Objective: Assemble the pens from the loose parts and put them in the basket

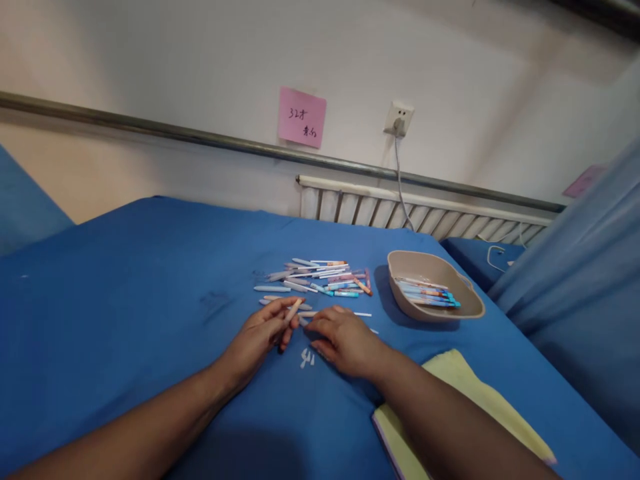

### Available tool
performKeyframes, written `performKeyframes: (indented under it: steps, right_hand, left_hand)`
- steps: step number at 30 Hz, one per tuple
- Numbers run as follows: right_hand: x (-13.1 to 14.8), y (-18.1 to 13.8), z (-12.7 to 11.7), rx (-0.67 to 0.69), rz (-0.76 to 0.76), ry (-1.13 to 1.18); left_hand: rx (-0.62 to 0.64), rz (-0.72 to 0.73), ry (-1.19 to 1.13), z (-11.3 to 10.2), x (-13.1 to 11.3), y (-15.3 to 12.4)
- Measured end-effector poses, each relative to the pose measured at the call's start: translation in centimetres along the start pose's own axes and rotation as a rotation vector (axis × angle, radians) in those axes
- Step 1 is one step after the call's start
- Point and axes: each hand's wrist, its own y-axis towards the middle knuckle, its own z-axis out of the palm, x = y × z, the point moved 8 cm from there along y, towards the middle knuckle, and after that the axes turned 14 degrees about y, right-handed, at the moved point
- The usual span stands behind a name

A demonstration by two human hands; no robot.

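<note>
While a person's left hand [264, 327] pinches a tapered, pale pen barrel [293, 311] between thumb and fingers, tilted with its peach end upward, the right hand [345, 339] hovers or rests just beside it, fingers curled downward; whether those fingers grip anything cannot be told. The two hands are close but apart, low over a blue sheet [125, 293]. Between them and nearer the viewer lie a few tiny white pieces [307, 358]. Just beyond the hands is a loose heap of pen parts [320, 272]: grey barrels, thin white tubes, and some teal and orange pieces. To the right stands a beige plastic basin [471, 308] with several blue-and-white pens [427, 295] lying in it. A yellow cloth [477, 393] lies partly under the right forearm.

The tiny pieces seem easiest to lose: a brush of the right hand could scatter them or push them into a crease. The slim barrel might slip from so light a pinch, and a sweeping wrist could roll neighbouring parts together.
</note>
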Motion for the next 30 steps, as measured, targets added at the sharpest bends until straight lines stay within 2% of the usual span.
performKeyframes:
  steps: [20, 30]
  right_hand:
    - [-4.4, -1.0, -1.5, -0.122, 0.2, 0.008]
    - [-4.5, -1.0, -2.0, -0.136, 0.198, -0.015]
  left_hand:
    - [-0.009, 0.01, -0.042, 0.6, -0.2, -0.2]
    - [-0.011, 0.002, -0.004, 0.5, -0.4, -0.2]
